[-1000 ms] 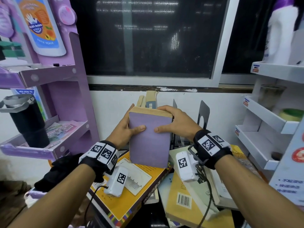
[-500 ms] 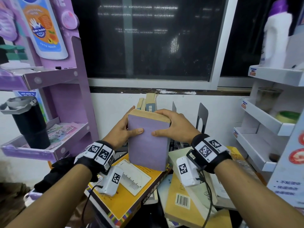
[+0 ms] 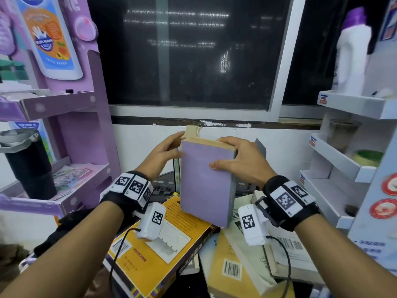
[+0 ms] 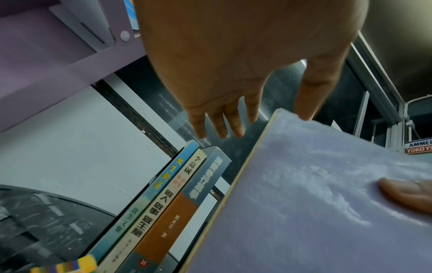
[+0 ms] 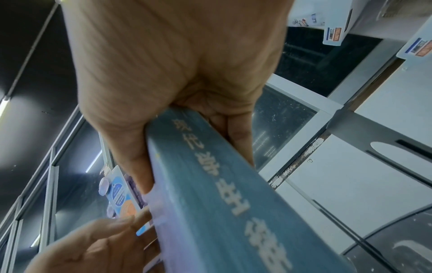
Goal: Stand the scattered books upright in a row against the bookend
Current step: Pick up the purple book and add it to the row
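Observation:
My right hand (image 3: 232, 155) grips a thick purple-covered book (image 3: 206, 183) by its top right corner and holds it upright, thumb on the cover. The right wrist view shows its teal spine (image 5: 222, 184) in that grip. At the book's top left edge my left hand (image 3: 169, 147) is open, fingers straight (image 4: 219, 125) above three standing books (image 4: 163, 194). A grey metal bookend (image 3: 261, 147) stands just right of the purple book. Other books lie flat below: a yellow one (image 3: 163, 244) and several pale ones (image 3: 236, 265).
A purple display shelf (image 3: 64, 190) with a black tumbler (image 3: 28, 166) stands at the left. White shelves (image 3: 335, 160) with a white bottle (image 3: 352, 57) are at the right. A dark window and white wall lie behind. A dark keyboard (image 3: 163, 186) lies behind the flat books.
My left hand has let go of the purple book's left side and straightened its fingers. The book has shifted right toward the bookend, now held by the right hand alone.

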`<state>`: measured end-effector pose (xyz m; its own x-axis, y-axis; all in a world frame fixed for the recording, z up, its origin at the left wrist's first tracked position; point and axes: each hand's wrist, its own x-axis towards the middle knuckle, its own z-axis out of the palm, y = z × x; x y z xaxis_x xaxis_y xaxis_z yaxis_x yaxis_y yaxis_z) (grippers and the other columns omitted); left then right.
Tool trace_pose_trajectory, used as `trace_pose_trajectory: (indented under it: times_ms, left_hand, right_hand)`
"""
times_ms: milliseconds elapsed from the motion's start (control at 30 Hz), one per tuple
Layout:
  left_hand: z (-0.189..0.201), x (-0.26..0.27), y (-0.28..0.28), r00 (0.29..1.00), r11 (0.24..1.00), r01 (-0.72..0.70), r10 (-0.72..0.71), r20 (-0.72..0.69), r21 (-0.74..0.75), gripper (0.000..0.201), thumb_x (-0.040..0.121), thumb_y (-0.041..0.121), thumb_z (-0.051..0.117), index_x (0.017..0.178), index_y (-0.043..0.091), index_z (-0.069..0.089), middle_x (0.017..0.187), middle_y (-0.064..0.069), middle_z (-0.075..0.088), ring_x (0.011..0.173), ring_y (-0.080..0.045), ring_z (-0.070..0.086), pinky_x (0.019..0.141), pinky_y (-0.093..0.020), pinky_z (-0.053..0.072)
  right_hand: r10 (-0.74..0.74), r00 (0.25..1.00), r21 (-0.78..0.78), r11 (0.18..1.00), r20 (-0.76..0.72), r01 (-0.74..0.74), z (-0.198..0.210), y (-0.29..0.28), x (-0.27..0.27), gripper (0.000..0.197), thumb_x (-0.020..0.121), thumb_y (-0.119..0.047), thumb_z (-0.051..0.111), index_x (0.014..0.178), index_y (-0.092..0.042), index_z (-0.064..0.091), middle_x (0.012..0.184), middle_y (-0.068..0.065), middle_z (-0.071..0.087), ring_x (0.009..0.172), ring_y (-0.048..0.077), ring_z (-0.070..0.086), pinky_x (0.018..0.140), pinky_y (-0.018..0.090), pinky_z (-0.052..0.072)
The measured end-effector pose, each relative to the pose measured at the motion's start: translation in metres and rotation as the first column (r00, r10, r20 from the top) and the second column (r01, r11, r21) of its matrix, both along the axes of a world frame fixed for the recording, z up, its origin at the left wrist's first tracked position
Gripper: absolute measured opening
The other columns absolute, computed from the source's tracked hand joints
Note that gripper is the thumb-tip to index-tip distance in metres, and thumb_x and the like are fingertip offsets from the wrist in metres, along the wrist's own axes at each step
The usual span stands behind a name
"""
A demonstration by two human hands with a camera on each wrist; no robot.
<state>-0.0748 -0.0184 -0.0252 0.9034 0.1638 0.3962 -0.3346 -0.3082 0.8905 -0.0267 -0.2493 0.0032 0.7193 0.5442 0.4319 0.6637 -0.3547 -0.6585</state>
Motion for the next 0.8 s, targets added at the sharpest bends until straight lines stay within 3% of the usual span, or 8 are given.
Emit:
trace_pose_trajectory:
  times_ms: [67, 133, 200, 267, 467, 600, 700, 800]
  left_hand:
    - [0.004, 0.01, 0.001, 0.994, 0.994, -0.104, 0.104, 0.027, 0.012, 0.051, 0.09, 0.004, 0.053, 0.139, 0.014, 0.046, 0.136, -0.003, 0.053, 0.12, -0.009, 0.047, 0.096, -0.014, 0.041]
    - [0.003, 0.022, 0.004, 0.976, 0.974, -0.216, 0.214, 0.03, 0.075, 0.045, 0.092, 0.015, 0.055, 0.136, 0.019, 0.051, 0.136, 0.001, 0.053, 0.124, -0.011, 0.046, 0.105, -0.028, 0.036]
    - [0.004, 0.033, 0.006, 0.957, 0.951, -0.29, 0.289, 0.025, 0.109, 0.042, 0.093, 0.023, 0.056, 0.134, 0.023, 0.053, 0.138, 0.002, 0.052, 0.128, -0.014, 0.044, 0.101, -0.028, 0.033]
    - [0.005, 0.041, 0.004, 0.94, 0.932, -0.34, 0.34, 0.028, 0.126, 0.041, 0.092, 0.027, 0.057, 0.133, 0.025, 0.054, 0.14, 0.001, 0.05, 0.131, -0.016, 0.042, 0.102, -0.028, 0.031]
    - [0.009, 0.069, -0.003, 0.917, 0.893, -0.395, 0.396, 0.039, 0.216, 0.046, 0.09, 0.036, 0.06, 0.134, 0.027, 0.052, 0.143, -0.004, 0.046, 0.132, -0.02, 0.04, 0.108, -0.035, 0.03]
    - [0.006, 0.088, 0.0, 0.912, 0.869, -0.397, 0.41, 0.02, 0.297, 0.054, 0.083, 0.049, 0.061, 0.133, 0.031, 0.053, 0.142, -0.003, 0.047, 0.133, -0.021, 0.039, 0.111, -0.039, 0.031]
    - [0.004, 0.098, 0.004, 0.919, 0.865, -0.375, 0.395, 0.006, 0.333, 0.061, 0.077, 0.059, 0.058, 0.132, 0.032, 0.054, 0.142, -0.002, 0.047, 0.133, -0.02, 0.039, 0.112, -0.041, 0.031]
    - [-0.001, 0.106, 0.008, 0.925, 0.862, -0.352, 0.379, -0.004, 0.364, 0.056, 0.082, 0.055, 0.062, 0.131, 0.028, 0.056, 0.14, -0.003, 0.048, 0.132, -0.02, 0.041, 0.111, -0.037, 0.031]
  right_hand:
    - [-0.055, 0.998, 0.001, 0.998, 0.018, 0.055, 0.004, -0.005, 0.004, 0.044, 0.071, -0.028, 0.083, 0.108, -0.031, 0.06, 0.091, -0.016, 0.065, 0.079, -0.004, 0.061, 0.065, 0.006, 0.046]
    - [-0.122, 0.992, -0.005, 0.992, 0.036, 0.122, 0.007, -0.006, 0.01, 0.043, 0.07, -0.03, 0.082, 0.109, -0.028, 0.063, 0.089, -0.013, 0.067, 0.082, 0.004, 0.063, 0.075, 0.02, 0.054]
    - [-0.187, 0.981, -0.008, 0.982, 0.045, 0.187, 0.007, -0.005, 0.018, 0.04, 0.067, -0.035, 0.081, 0.103, -0.031, 0.064, 0.091, -0.006, 0.07, 0.09, 0.015, 0.064, 0.083, 0.035, 0.055]
    - [-0.241, 0.969, -0.01, 0.97, 0.058, 0.242, 0.005, -0.002, 0.024, 0.043, 0.062, -0.042, 0.078, 0.1, -0.03, 0.064, 0.091, -0.004, 0.07, 0.096, 0.02, 0.063, 0.085, 0.039, 0.055]
    - [-0.342, 0.937, -0.02, 0.939, 0.064, 0.344, -0.002, 0.011, 0.041, 0.05, 0.064, -0.041, 0.075, 0.109, -0.024, 0.064, 0.098, 0.003, 0.068, 0.095, 0.023, 0.062, 0.082, 0.034, 0.054]
    - [-0.391, 0.916, -0.074, 0.915, 0.09, 0.398, -0.008, 0.023, 0.05, 0.038, 0.071, -0.037, 0.074, 0.104, -0.022, 0.062, 0.095, 0.003, 0.065, 0.087, 0.021, 0.057, 0.059, 0.018, 0.039]
    - [-0.395, 0.917, -0.062, 0.915, 0.054, 0.398, -0.013, 0.035, 0.058, 0.038, 0.072, -0.03, 0.073, 0.105, -0.017, 0.061, 0.096, 0.005, 0.066, 0.091, 0.026, 0.061, 0.068, 0.023, 0.043]
    - [-0.416, 0.908, -0.07, 0.906, 0.045, 0.418, -0.02, 0.046, 0.068, 0.038, 0.071, -0.03, 0.073, 0.105, -0.017, 0.061, 0.095, 0.007, 0.066, 0.092, 0.029, 0.061, 0.068, 0.025, 0.043]
